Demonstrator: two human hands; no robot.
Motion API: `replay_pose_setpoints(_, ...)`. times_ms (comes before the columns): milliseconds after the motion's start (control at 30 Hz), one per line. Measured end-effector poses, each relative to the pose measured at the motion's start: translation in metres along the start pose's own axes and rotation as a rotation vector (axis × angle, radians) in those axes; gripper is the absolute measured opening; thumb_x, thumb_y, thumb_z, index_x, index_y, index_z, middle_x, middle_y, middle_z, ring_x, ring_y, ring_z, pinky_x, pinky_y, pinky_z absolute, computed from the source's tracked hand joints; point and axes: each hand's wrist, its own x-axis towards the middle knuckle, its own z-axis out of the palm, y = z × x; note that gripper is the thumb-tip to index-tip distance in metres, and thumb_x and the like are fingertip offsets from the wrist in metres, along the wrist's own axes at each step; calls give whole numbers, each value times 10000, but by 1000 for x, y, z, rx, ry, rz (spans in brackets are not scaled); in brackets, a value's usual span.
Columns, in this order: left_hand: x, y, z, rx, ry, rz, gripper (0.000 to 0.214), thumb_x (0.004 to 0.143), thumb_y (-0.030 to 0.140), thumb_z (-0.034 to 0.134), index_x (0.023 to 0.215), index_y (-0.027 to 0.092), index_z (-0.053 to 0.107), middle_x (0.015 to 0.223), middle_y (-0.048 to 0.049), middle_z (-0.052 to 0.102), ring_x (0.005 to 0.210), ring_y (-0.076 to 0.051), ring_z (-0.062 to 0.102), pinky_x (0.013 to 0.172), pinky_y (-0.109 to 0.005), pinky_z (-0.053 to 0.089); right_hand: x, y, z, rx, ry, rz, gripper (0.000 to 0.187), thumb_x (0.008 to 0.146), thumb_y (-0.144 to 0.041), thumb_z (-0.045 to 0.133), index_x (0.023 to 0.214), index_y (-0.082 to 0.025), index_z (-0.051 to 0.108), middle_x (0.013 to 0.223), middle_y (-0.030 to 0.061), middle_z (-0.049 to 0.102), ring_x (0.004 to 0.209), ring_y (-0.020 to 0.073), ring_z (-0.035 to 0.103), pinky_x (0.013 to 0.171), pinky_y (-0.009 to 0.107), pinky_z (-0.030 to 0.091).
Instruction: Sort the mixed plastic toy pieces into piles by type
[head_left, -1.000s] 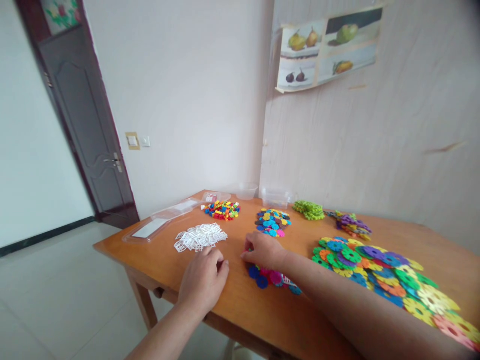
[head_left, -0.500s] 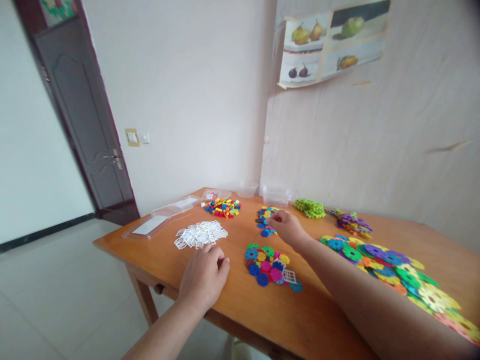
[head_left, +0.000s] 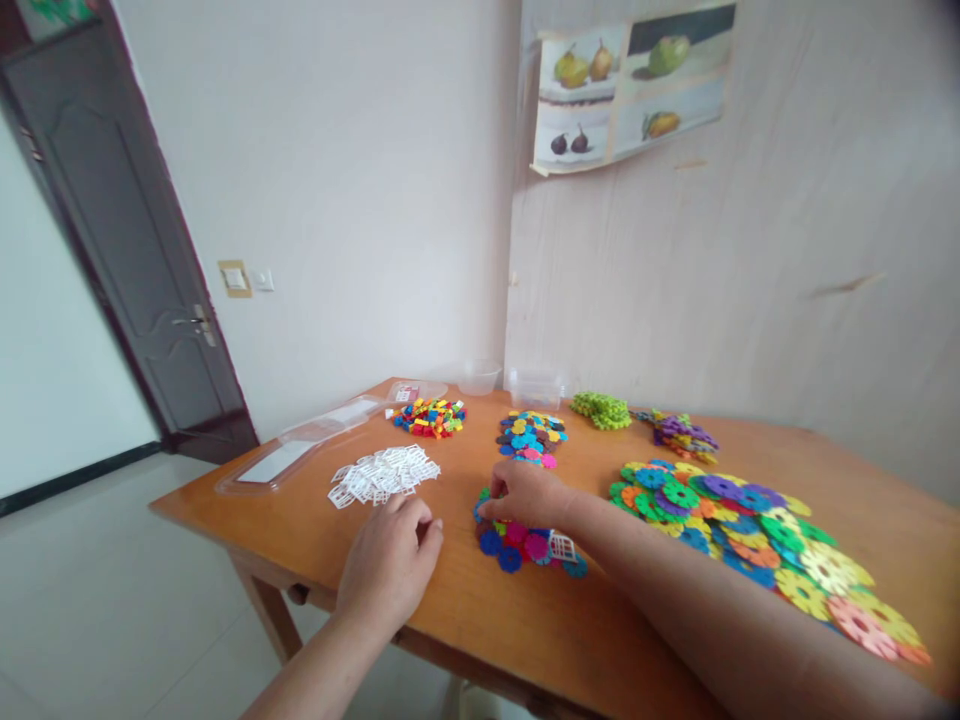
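Observation:
My left hand [head_left: 388, 562] rests at the table's near edge with its fingers curled under. Its knuckles are beside a heap of white lattice-like plastic pieces [head_left: 386, 474]; whatever its fingers hold, if anything, is hidden. My right hand [head_left: 531, 494] reaches down over a small mixed pile of notched plastic discs [head_left: 511, 558], thumb and index finger drawn together at the pile's left side. I cannot make out what is between them. A white lattice piece [head_left: 562, 547] lies on that pile. Just beyond sits another group of small discs [head_left: 531, 432], mostly blue, yellow and brown.
Large flower-shaped discs [head_left: 750, 530] spread over the right side of the table [head_left: 450, 600]. Farther back are small coloured bricks [head_left: 427, 418], green pieces [head_left: 601, 410], purple and yellow pieces [head_left: 684, 437], clear tubs [head_left: 536, 388] and clear lids [head_left: 277, 462] on the left.
My right hand has come back from the far disc group to the near mixed pile. My left hand stays by the white pieces. The view has turned slightly right.

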Motion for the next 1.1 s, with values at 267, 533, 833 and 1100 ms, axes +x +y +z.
replay_pose_setpoints(267,2,-4,2,6,-17,11,227,909,348,460,745,212,538,877,-48,583,840,-192,555,698,-283,371,0,-7,-8,201,86,35,158,732,-295,711,744,-172,612,696,-14,614,626,110,534,499,199,338)
replay_pose_setpoints(533,5,-6,2,35,-27,16,271,912,389,431,742,214,550,858,-43,589,828,-196,562,700,-288,376,-23,20,-53,293,206,68,53,759,-195,656,777,-166,617,671,-18,618,601,98,547,515,187,373)
replay_pose_setpoints(833,9,-8,1,45,-53,-1,303,898,425,421,743,224,586,857,-44,613,808,-200,574,694,-287,387,-83,125,-113,136,514,312,117,751,-262,619,787,-164,673,633,-10,619,579,111,527,503,203,365)
replay_pose_setpoints(1100,9,-6,-2,49,-65,-7,317,903,423,405,749,224,597,867,-39,619,815,-196,579,691,-286,379,-111,167,-111,17,494,404,94,712,-239,613,711,-169,675,633,14,639,610,149,567,544,237,372)
